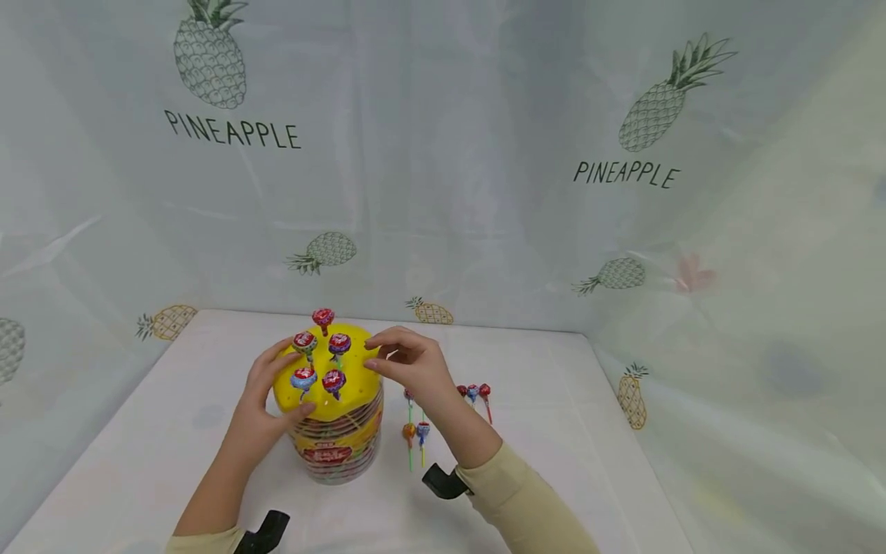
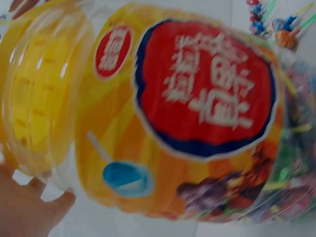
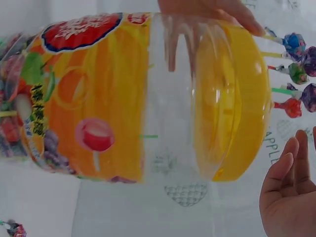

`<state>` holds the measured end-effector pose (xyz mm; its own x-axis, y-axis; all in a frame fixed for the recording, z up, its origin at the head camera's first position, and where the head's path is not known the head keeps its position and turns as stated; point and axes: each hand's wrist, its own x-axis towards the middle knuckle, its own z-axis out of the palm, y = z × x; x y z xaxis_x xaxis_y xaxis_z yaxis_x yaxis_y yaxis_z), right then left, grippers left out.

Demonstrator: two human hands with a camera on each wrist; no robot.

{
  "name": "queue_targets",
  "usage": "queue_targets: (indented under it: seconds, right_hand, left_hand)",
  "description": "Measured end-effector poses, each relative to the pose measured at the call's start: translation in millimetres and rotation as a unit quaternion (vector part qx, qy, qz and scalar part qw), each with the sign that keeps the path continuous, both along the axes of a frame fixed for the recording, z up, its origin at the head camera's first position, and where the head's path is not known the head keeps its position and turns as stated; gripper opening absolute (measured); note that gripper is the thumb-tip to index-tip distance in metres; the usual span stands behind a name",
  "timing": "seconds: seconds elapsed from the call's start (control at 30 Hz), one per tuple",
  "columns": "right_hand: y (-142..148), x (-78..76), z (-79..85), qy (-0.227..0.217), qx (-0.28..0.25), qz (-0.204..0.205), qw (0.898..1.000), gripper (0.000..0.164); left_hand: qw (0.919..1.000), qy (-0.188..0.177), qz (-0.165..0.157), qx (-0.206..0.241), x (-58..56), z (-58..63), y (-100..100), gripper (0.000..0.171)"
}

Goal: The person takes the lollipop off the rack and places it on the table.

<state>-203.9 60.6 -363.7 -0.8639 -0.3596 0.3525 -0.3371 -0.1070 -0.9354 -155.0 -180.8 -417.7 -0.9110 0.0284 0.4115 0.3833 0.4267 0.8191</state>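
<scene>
A clear plastic candy jar (image 1: 331, 455) stands upright on the table, with a yellow lid (image 1: 356, 388). Several wrapped lollipops (image 1: 334, 381) stick up from the top of that lid by their sticks. My left hand (image 1: 259, 412) grips the lid from the left side, thumb at the front and fingers round the back. Off the lid's right edge is my right hand (image 1: 413, 365), thumb and fingers apart with nothing between them. The right wrist view shows the same right hand (image 3: 291, 195) bare beside the lollipop heads. Loose lollipops fill the jar's lower part.
Several loose lollipops (image 1: 423, 433) lie on the white table (image 1: 554, 454) right of the jar, and more lollipops (image 1: 474, 392) lie farther right, partly behind my right forearm. A pineapple-print curtain (image 1: 471, 192) hangs behind and beside the table.
</scene>
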Motion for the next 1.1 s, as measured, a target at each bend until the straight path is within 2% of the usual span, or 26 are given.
queue_targets:
  seconds: [0.17, 0.3, 0.53, 0.6, 0.9, 1.1]
  right_hand:
    - [-10.3, 2.5, 6.5, 0.012, -0.015, -0.001, 1.000, 0.019]
    - [-16.6, 3.5, 9.7, 0.030, -0.012, -0.010, 0.999, 0.019]
    - [-22.6, 4.0, 10.5, 0.033, -0.008, -0.008, 0.999, 0.022]
    - [-24.5, 3.2, 9.4, 0.033, -0.010, -0.004, 0.999, 0.023]
    - [-31.6, 4.7, 10.0, 0.011, -0.013, 0.019, 1.000, 0.032]
    - [-33.6, 5.9, 14.1, 0.004, -0.017, 0.013, 1.000, 0.034]
  left_hand:
    - [0.9993, 0.005, -0.037, -0.006, -3.1, 0.4, -8.3, 0.063]
    - [0.9985, 0.007, -0.055, -0.001, -4.6, -1.7, -10.0, 0.064]
    - [0.9996, 0.001, -0.024, -0.016, -6.5, -5.8, -2.5, 0.073]
    - [0.9998, 0.008, -0.020, -0.006, -8.0, -7.8, -0.4, 0.072]
    - [0.9979, 0.043, -0.023, 0.042, -8.2, -12.9, 6.4, 0.062]
    - [0.9979, 0.050, -0.023, 0.035, -8.1, -14.6, 7.1, 0.062]
